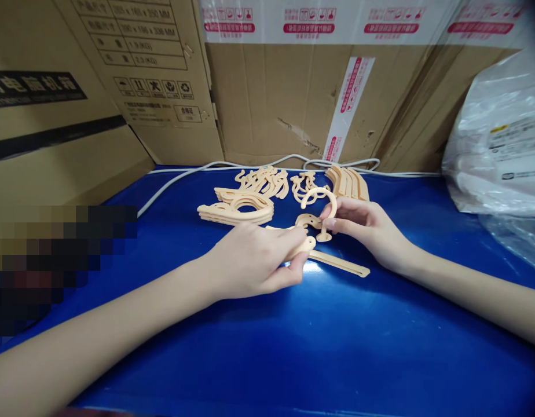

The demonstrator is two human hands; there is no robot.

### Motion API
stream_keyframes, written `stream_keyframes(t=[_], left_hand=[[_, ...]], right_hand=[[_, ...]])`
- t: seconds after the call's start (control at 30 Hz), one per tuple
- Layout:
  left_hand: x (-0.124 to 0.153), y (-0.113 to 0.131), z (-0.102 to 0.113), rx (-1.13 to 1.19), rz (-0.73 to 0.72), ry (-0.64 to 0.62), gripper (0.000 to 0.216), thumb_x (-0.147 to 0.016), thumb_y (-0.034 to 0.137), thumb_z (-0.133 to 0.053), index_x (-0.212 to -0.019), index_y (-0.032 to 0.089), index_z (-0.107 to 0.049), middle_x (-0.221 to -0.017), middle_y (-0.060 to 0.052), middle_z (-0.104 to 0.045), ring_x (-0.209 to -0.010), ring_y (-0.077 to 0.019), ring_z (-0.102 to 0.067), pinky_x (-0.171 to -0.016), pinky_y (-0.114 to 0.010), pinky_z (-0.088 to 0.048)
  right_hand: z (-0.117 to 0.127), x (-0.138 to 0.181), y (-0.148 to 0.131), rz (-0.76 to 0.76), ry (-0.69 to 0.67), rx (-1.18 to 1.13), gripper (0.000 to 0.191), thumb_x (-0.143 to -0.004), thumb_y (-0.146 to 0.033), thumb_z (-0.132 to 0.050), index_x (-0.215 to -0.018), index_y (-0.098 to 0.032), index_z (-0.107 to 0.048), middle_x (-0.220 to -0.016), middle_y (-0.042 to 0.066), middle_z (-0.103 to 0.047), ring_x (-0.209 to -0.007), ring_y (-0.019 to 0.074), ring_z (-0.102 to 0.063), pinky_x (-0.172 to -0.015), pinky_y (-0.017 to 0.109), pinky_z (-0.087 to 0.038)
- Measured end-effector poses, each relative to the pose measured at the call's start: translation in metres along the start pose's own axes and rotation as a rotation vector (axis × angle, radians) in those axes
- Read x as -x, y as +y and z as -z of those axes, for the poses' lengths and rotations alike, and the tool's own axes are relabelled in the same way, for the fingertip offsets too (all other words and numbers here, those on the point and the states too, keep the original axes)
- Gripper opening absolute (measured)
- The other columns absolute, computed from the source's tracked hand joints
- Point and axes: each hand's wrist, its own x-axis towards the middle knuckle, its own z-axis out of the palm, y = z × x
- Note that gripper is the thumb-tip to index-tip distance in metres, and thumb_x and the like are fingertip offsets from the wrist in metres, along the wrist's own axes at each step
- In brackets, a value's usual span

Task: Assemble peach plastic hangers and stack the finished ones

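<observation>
Now, in the head view, the left hand (267, 260) grips a pale holed piece (310, 244) and the right hand (366, 226) pinches a hook (334, 204), both over the middle of the bench (267, 359). These appear not yet joined; farther left, stacked parts (237, 216) lie untouched.

Blue tabletop (319, 347) is lying open between the forearms (158, 304), while wooden stacks (228, 216), white cable (172, 180) and cardboard boxes (267, 87) are blocking the back.

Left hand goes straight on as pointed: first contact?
Probably the beige hook held in the right hand, met by the beige piece in the left hand; depth is unclear, so it might pass below.
</observation>
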Motion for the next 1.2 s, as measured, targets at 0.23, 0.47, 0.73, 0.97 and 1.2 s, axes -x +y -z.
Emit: stream_keyframes(t=[0.23,0.47,0.73,0.97,1.2], left_hand=[[-0.0012,-0.002,-0.0021,-0.2,-0.017,-0.006,0.022,-0.095,0.027,-0.038,-0.079,0.019,-0.051,-0.057,0.004,-0.055,-0.05,-0.0115,-0.05,-0.049,-0.026,-0.027],[-0.0008,-0.0017,-0.0043,-0.261,-0.002,-0.025,0.027,-0.096,0.028,-0.039,-0.073,0.019,-0.05,-0.057,0.003,-0.056,-0.05,-0.0124,-0.051,-0.049,-0.028,-0.025],[-0.0018,-0.0027,-0.0031,-0.04,0.11,-0.091,0.027,-0.097,0.028,-0.04,-0.073,0.019,-0.047,-0.057,0.005,-0.049,-0.05,-0.0111,-0.043,-0.052,-0.026,-0.025],[-0.0024,-0.0033,-0.0034,-0.041,0.17,-0.122,0.028,-0.096,0.031,-0.039,-0.071,0.02,-0.046,-0.058,0.004,-0.049,-0.053,-0.0123,-0.043,-0.053,-0.028,-0.024],[-0.0009,-0.0033,-0.0018,-0.068,0.154,-0.113,0.014,-0.086,0.021,-0.04,-0.074,0.02,-0.048,-0.059,0.004,-0.05,-0.054,-0.013,-0.044,-0.052,-0.028,-0.025]], right_hand=[[0.0005,-0.0022,0.0027,-0.064,-0.002,-0.137,0.029,-0.069,-0.027,-0.079,-0.082,-0.021,-0.054,-0.076,-0.002,-0.067,-0.069,0.0133,-0.062,-0.071,0.03,-0.05],[0.0014,-0.0028,0.0028,-0.095,-0.007,-0.155,0.035,-0.067,-0.025,-0.08,-0.086,-0.021,-0.051,-0.075,-0.002,-0.069,-0.065,0.0121,-0.061,-0.065,0.028,-0.048],[0.0029,-0.0034,0.004,-0.077,-0.008,-0.15,0.028,-0.07,-0.025,-0.077,-0.079,-0.02,-0.052,-0.078,-0.001,-0.067,-0.068,0.0113,-0.057,-0.065,0.027,-0.045],[0.0059,-0.0049,0.0065,-0.071,-0.041,-0.198,0.028,-0.07,-0.031,-0.079,-0.074,-0.02,-0.054,-0.073,-0.003,-0.063,-0.066,0.0104,-0.054,-0.067,0.027,-0.044],[0.0067,-0.0055,0.0083,-0.104,-0.026,-0.186,0.047,-0.07,-0.031,-0.08,-0.11,-0.02,-0.058,-0.08,-0.001,-0.068,-0.064,0.0105,-0.054,-0.066,0.028,-0.044]])
